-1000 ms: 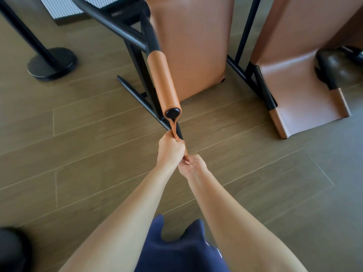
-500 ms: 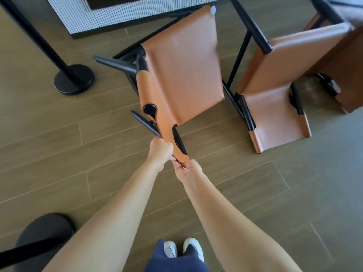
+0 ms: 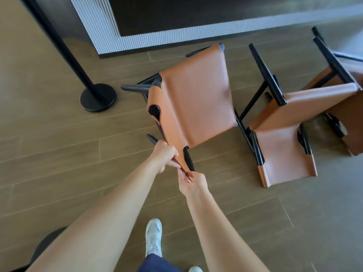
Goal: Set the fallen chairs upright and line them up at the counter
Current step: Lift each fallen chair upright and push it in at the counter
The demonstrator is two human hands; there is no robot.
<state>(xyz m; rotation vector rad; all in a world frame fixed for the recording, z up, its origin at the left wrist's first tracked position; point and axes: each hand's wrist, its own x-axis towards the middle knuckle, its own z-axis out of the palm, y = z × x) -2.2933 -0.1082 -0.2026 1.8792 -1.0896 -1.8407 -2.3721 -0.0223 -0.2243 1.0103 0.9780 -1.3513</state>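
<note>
No readable text, label, brand or number on any surface; white shoe possibly too blurred.

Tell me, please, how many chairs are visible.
3: the held chair at centre, a fallen chair to its right, a third chair cropped at far right; others may be hidden.
</note>
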